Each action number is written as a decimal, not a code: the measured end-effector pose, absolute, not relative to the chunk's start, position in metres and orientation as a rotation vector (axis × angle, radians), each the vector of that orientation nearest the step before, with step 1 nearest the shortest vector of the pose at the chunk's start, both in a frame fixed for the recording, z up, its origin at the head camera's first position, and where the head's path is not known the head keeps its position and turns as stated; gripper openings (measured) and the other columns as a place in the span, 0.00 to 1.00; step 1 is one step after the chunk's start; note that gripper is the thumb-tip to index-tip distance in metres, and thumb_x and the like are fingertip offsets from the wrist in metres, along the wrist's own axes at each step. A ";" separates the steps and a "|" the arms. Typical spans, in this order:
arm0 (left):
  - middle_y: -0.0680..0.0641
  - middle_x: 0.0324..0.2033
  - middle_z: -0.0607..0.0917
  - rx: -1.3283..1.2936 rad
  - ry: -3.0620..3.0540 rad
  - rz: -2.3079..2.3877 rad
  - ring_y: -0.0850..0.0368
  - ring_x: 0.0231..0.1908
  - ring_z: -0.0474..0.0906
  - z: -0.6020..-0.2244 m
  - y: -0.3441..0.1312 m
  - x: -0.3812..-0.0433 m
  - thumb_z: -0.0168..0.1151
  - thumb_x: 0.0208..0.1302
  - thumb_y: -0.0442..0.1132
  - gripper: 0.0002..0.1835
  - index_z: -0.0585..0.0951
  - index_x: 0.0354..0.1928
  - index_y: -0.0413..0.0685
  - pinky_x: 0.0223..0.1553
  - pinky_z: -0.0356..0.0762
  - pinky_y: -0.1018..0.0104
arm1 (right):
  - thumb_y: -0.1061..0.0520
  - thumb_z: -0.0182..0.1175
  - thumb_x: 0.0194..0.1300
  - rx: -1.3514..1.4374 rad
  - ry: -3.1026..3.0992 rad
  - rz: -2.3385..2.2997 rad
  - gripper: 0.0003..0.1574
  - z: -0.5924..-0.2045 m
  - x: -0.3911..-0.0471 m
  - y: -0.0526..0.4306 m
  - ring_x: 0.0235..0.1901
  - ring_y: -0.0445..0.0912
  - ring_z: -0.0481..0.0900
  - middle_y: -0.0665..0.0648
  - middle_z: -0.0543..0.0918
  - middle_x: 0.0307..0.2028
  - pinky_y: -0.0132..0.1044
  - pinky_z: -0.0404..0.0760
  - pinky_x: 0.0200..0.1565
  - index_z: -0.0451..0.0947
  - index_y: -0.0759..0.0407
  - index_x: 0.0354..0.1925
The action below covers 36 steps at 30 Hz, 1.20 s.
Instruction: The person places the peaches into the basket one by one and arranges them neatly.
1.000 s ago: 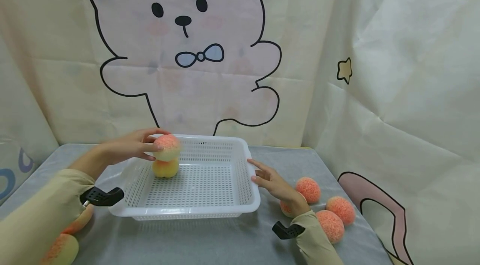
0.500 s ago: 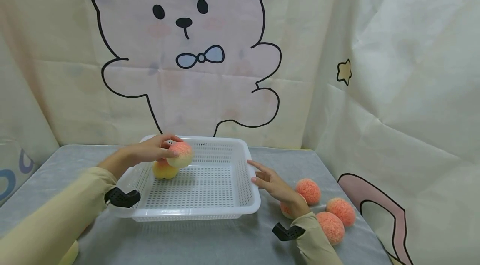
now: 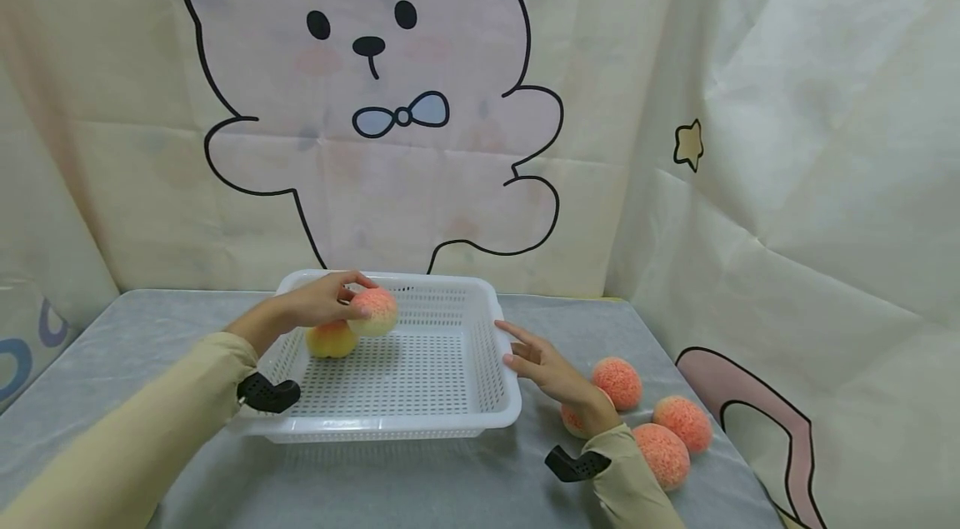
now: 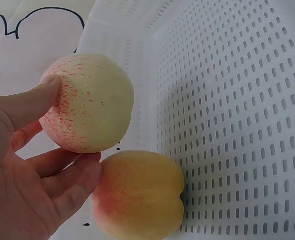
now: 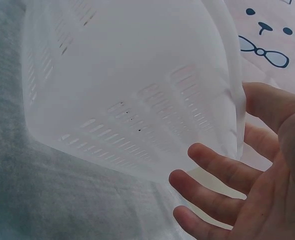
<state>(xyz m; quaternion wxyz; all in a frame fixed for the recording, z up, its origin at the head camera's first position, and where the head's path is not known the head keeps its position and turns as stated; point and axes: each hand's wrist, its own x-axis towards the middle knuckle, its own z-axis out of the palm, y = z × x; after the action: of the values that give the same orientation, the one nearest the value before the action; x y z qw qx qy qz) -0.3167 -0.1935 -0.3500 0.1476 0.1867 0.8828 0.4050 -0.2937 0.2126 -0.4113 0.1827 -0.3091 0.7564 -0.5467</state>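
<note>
Four pink peaches (image 3: 662,456) rest on the tabletop (image 3: 375,479) at near right. The right hand (image 3: 551,366), fingers spread, touches the right rim of the white basket (image 3: 420,426). A yellow peach (image 3: 331,341) lies inside the basket, at left; just right of it, the left hand (image 3: 321,301) pinches a pale peach (image 3: 381,316). A bear drawing (image 3: 420,187) marks the far backdrop (image 3: 615,21).
</note>
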 end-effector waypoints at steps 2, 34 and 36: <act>0.34 0.57 0.82 0.533 2.545 1.149 0.46 0.52 0.79 -0.351 -0.192 -0.318 0.63 0.71 0.41 0.27 0.69 0.68 0.41 0.54 0.80 0.55 | 0.54 0.51 0.79 -0.869 2.131 -1.546 0.41 -0.411 -0.294 0.213 0.67 0.56 0.75 0.69 0.65 0.74 0.52 0.77 0.64 0.46 0.54 0.81; 0.27 0.57 0.80 0.590 2.649 1.003 0.34 0.57 0.78 -0.357 -0.176 -0.312 0.63 0.67 0.28 0.17 0.76 0.56 0.32 0.59 0.79 0.44 | 0.55 0.50 0.80 -0.891 2.120 -1.541 0.40 -0.410 -0.293 0.213 0.64 0.49 0.77 0.72 0.65 0.73 0.42 0.79 0.63 0.46 0.57 0.81; 0.27 0.59 0.79 0.608 2.655 0.993 0.33 0.59 0.77 -0.357 -0.177 -0.312 0.63 0.68 0.30 0.19 0.76 0.58 0.32 0.61 0.78 0.42 | 0.55 0.50 0.80 -0.887 2.123 -1.542 0.40 -0.410 -0.292 0.213 0.64 0.50 0.78 0.72 0.66 0.72 0.44 0.78 0.63 0.46 0.57 0.81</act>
<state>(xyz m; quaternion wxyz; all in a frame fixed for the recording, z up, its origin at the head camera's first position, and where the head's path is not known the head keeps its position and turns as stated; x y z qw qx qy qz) -0.3117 -0.1767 -0.3566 0.1207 0.2082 0.9091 0.3401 -0.2924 0.2135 -0.4099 0.1847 -0.3147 0.7534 -0.5470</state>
